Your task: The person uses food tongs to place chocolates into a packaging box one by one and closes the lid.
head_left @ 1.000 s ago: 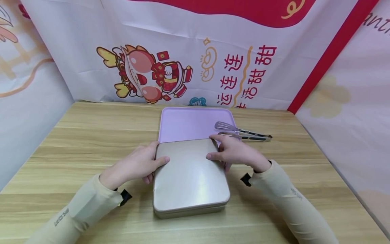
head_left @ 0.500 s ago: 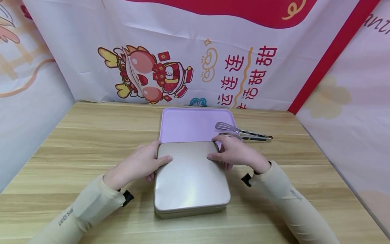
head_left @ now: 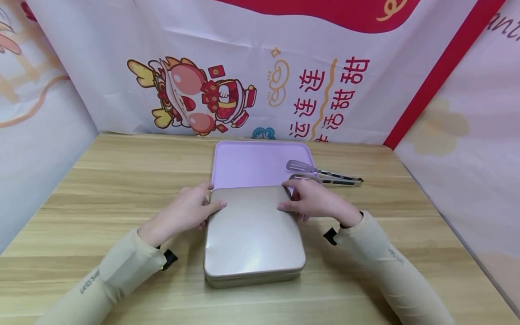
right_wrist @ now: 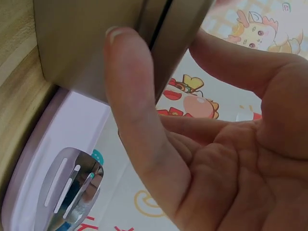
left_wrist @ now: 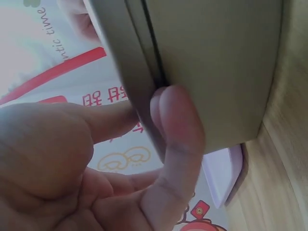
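A flat, pale-gold metal tin (head_left: 252,280) lies on the wooden table, its lid (head_left: 253,230) on top. My left hand (head_left: 183,208) grips the lid near its far left corner, thumb over the top. In the left wrist view, a fingertip (left_wrist: 175,108) presses at the dark seam under the lid's rim. At the far right corner my right hand (head_left: 314,201) pinches the lid the same way. A finger (right_wrist: 127,72) lies against the tin's side by the seam in the right wrist view. What the tin contains is hidden.
A lilac tray (head_left: 252,162) sits directly behind the tin, its near part covered from view. Metal tongs (head_left: 339,179) with slotted heads rest across the tray's right edge, handles pointing right. A printed cloth (head_left: 227,36) hangs behind the table (head_left: 134,171).
The left thumb and fingers have shifted slightly away from the body along the tin's edge. The right hand keeps its hold with little movement; tin, tray and tongs stay in place.
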`<act>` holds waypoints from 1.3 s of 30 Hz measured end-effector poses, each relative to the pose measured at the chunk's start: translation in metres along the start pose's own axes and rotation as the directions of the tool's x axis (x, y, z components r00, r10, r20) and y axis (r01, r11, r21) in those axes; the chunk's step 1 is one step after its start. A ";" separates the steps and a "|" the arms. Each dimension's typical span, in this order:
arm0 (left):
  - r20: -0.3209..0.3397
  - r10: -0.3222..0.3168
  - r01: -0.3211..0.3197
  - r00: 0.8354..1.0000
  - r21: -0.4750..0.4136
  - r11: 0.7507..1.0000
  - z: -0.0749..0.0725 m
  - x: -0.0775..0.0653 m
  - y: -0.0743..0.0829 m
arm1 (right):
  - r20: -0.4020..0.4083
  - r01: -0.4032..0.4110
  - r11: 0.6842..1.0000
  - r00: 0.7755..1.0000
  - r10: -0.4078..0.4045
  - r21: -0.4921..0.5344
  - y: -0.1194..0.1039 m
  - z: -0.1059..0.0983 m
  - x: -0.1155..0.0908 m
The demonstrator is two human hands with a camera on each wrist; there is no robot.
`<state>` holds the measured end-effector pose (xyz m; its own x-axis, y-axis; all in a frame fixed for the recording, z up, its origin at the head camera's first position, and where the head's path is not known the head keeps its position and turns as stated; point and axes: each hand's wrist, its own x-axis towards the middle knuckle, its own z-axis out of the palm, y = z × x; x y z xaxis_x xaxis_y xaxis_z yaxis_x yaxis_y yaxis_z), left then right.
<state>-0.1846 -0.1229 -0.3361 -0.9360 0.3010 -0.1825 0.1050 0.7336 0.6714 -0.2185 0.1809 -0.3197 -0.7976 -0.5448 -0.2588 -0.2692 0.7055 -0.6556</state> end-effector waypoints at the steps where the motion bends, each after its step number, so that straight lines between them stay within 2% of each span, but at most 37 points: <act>1: 0.004 0.002 -0.002 1.000 0.003 1.000 -0.001 -0.001 0.000 | 0.008 0.007 1.000 1.000 -0.007 -0.002 0.000 -0.001 0.000; 6: 0.028 0.019 -0.020 0.999 0.015 1.000 -0.004 -0.007 0.005 | 0.062 0.030 0.999 0.998 -0.031 0.012 0.002 -0.005 0.000; 11: 0.020 0.058 -0.059 0.998 0.040 0.997 -0.005 -0.011 0.009 | 0.101 0.005 0.999 0.995 -0.009 0.041 0.006 -0.009 -0.001; 13: 0.017 0.078 -0.078 0.997 0.053 0.996 -0.005 -0.016 0.010 | 0.066 0.016 1.000 0.998 -0.017 0.023 0.008 -0.008 -0.004; 15: 0.027 0.091 -0.092 0.996 0.067 0.993 -0.004 -0.023 0.010 | -0.007 0.050 0.997 0.999 -0.051 -0.050 0.010 -0.005 -0.011; 18: 0.057 0.106 -0.112 0.993 0.101 0.989 0.002 -0.040 0.008 | -0.124 0.115 0.978 0.983 -0.138 -0.173 0.011 0.001 -0.027; 21: 0.080 0.127 -0.135 0.989 0.102 0.986 0.012 -0.057 0.007 | -0.165 0.140 0.965 0.970 -0.179 -0.222 0.010 0.009 -0.043; 23: 0.086 0.147 -0.154 0.985 0.077 0.985 0.021 -0.065 0.007 | -0.133 0.134 0.976 0.978 -0.158 -0.171 0.008 0.014 -0.049; 27: 0.093 0.158 -0.160 0.983 0.014 0.987 0.039 -0.073 0.012 | -0.008 0.062 0.996 0.998 -0.063 -0.062 0.005 0.021 -0.053; 30: 0.074 0.161 -0.162 0.984 0.009 0.987 0.049 -0.075 0.015 | 0.079 0.051 0.998 0.995 -0.054 0.044 0.006 0.021 -0.052; 34: 0.045 0.154 -0.155 0.987 0.016 0.988 0.058 -0.076 0.016 | 0.148 0.042 0.981 0.986 -0.070 0.187 0.010 0.019 -0.049; 36: 0.046 0.144 -0.145 0.989 0.021 0.989 0.061 -0.076 0.015 | 0.166 0.033 0.976 0.984 -0.070 0.215 0.011 0.019 -0.048; 39: 0.044 0.147 -0.149 0.988 0.049 0.988 0.066 -0.078 0.015 | 0.172 0.057 0.983 0.981 -0.088 0.176 0.013 0.019 -0.046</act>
<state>-0.0882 -0.0955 -0.3589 -0.8949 0.4317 -0.1133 0.2593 0.7095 0.6552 -0.1750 0.2064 -0.3301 -0.6660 -0.6748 -0.3180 -0.2152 0.5820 -0.7842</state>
